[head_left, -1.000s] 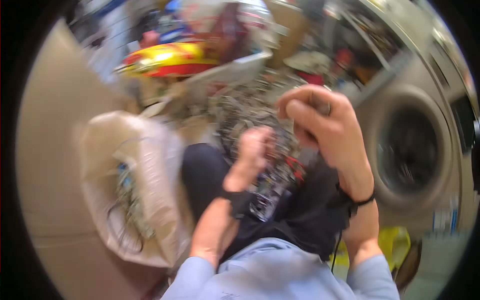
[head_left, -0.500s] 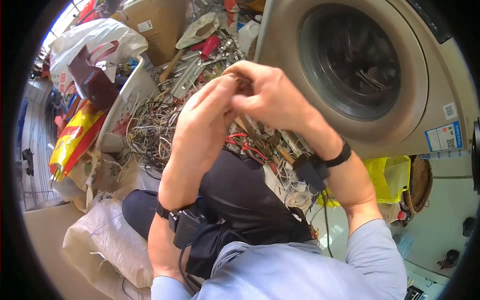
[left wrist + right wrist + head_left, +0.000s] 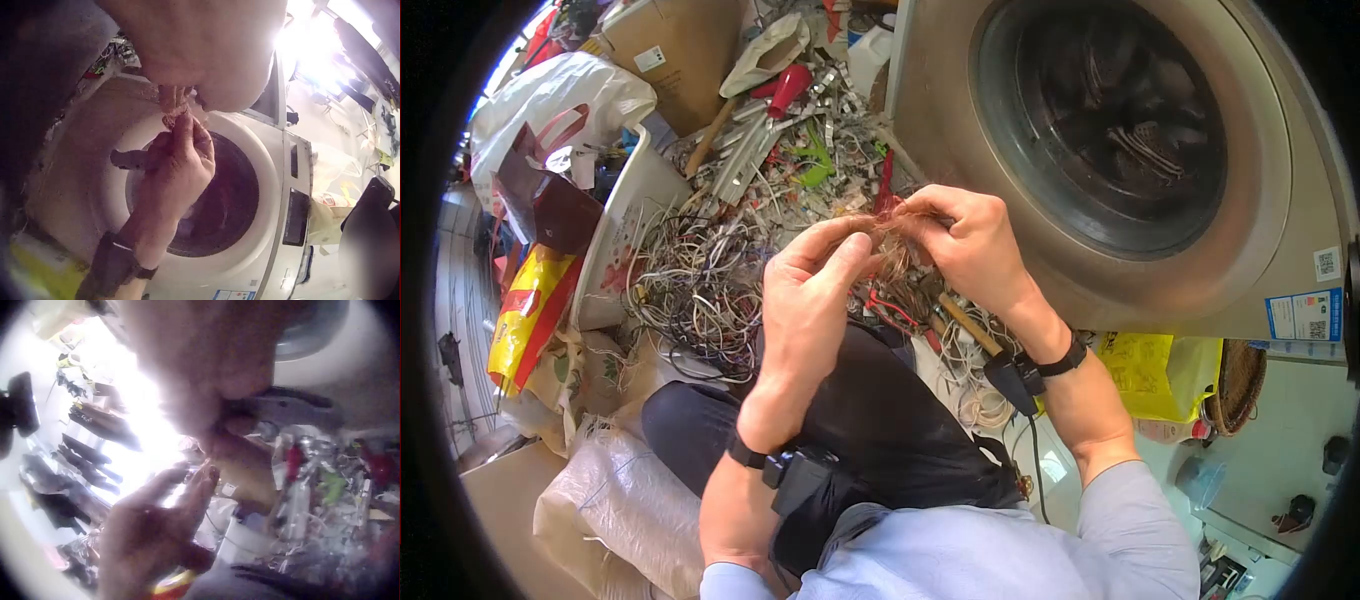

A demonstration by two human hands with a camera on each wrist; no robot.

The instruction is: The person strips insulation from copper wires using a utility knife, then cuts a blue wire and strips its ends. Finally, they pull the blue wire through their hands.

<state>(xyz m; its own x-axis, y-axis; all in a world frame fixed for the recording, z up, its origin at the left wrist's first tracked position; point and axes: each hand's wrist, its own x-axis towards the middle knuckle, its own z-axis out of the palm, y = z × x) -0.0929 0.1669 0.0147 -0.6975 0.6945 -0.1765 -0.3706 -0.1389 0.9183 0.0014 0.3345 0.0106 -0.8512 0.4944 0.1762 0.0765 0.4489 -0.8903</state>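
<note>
Both hands meet in front of my chest over a small bundle of bare copper wire strands [image 3: 892,252]. My left hand [image 3: 845,250] pinches the strands between thumb and long forefinger. From the other side my right hand [image 3: 928,225] grips the same bundle with curled fingers. In the left wrist view the right hand [image 3: 178,156] pinches the copper strands [image 3: 172,109] just under the left palm. Seen from the right wrist, the left hand [image 3: 162,525] reaches up with its fingertips at the blurred strands.
A front-loading washing machine [image 3: 1120,130] fills the right. A tangled pile of wires [image 3: 700,280] and scrap metal lies on the floor ahead, beside a white basin [image 3: 615,230], a cardboard box [image 3: 670,50] and a woven sack [image 3: 610,500]. A yellow bag [image 3: 1145,365] lies at the washer's foot.
The view swung right from the sack to the washing machine. The hands, apart a second ago, came together on the copper strands and dropped slightly lower.
</note>
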